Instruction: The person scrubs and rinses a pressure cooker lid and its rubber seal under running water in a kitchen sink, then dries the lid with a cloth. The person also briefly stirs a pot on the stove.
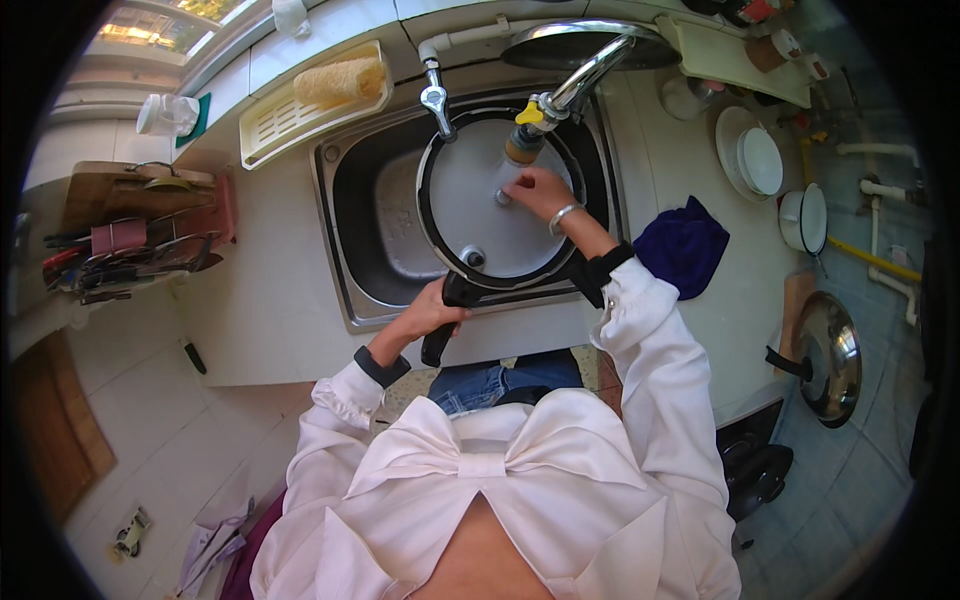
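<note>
A pressure cooker lid (465, 180), its metal underside facing up and ringed by a black gasket, is over the right part of the stainless steel sink (390, 225). My left hand (431, 309) grips its black handle (437, 341) at the sink's front edge. My right hand (541, 192) is above the lid with its fingers bent at a small metal fitting (501, 197); whether they pinch it is unclear. Nearer the handle sits a round valve (472, 257). A tap with a yellow lever (529, 112) points down just above my right hand, with a pale stream, apparently water, below its nozzle.
A second tap (434, 97) overhangs the lid's far rim. Behind the sink, a loofah (341, 81) lies in a cream tray (281, 127). A purple cloth (681, 247) rests on the right counter, with bowls (759, 161) beyond. At left is a knife rack (135, 240).
</note>
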`<control>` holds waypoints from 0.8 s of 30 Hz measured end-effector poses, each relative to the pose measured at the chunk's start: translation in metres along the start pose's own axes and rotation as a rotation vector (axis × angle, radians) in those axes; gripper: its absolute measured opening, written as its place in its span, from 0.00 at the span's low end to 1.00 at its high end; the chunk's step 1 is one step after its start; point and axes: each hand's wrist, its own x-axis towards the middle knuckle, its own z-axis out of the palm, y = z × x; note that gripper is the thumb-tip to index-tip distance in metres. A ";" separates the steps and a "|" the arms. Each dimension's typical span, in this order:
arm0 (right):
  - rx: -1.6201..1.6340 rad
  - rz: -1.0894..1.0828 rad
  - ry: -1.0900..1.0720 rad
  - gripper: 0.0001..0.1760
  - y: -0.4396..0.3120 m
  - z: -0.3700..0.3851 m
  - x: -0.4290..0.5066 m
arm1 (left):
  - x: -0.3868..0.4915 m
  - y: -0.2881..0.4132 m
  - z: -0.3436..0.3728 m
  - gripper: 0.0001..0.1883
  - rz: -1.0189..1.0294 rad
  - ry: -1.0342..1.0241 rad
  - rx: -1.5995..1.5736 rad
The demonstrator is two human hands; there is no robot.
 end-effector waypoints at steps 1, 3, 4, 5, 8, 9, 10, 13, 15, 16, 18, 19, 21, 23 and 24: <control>-0.033 0.038 -0.049 0.15 -0.004 -0.003 0.006 | -0.001 0.000 0.000 0.17 0.005 -0.004 -0.003; -0.005 0.150 -0.141 0.17 -0.012 -0.010 0.016 | -0.003 0.001 0.000 0.17 0.008 -0.008 -0.001; 0.057 0.224 -0.189 0.17 -0.017 -0.013 0.020 | -0.004 0.001 0.000 0.17 0.002 -0.005 0.004; 0.113 0.308 -0.228 0.16 -0.022 -0.016 0.023 | -0.005 0.001 0.000 0.17 0.008 -0.003 0.001; 0.160 0.275 -0.306 0.17 -0.034 -0.018 0.028 | -0.006 0.000 -0.001 0.17 0.011 0.003 0.014; 0.140 0.314 -0.311 0.17 -0.036 -0.018 0.029 | -0.006 0.000 -0.002 0.17 0.019 0.003 0.024; 0.139 0.337 -0.331 0.17 -0.038 -0.019 0.030 | -0.006 -0.001 -0.002 0.17 0.030 -0.006 0.027; 0.181 0.301 -0.373 0.17 -0.038 -0.019 0.034 | -0.008 -0.001 -0.005 0.18 0.011 0.010 0.035; 0.180 0.265 -0.383 0.17 -0.037 -0.020 0.035 | -0.009 0.000 -0.007 0.18 0.009 0.008 0.051; 0.156 0.255 -0.380 0.16 -0.037 -0.020 0.035 | -0.009 0.001 -0.007 0.18 0.002 0.002 0.054; 0.141 0.248 -0.352 0.17 -0.036 -0.019 0.035 | -0.008 0.003 -0.007 0.18 -0.001 -0.010 0.055; 0.151 0.246 -0.327 0.17 -0.036 -0.018 0.034 | -0.008 0.005 -0.007 0.18 -0.004 -0.018 0.051; 0.173 0.222 -0.287 0.18 -0.037 -0.016 0.031 | -0.007 0.007 -0.006 0.18 -0.006 -0.009 0.059; 0.160 0.204 -0.224 0.21 -0.036 -0.013 0.029 | -0.006 0.009 -0.005 0.18 -0.012 -0.014 0.062; 0.123 0.186 -0.198 0.23 -0.036 -0.012 0.028 | -0.005 0.010 -0.005 0.18 -0.014 -0.020 0.061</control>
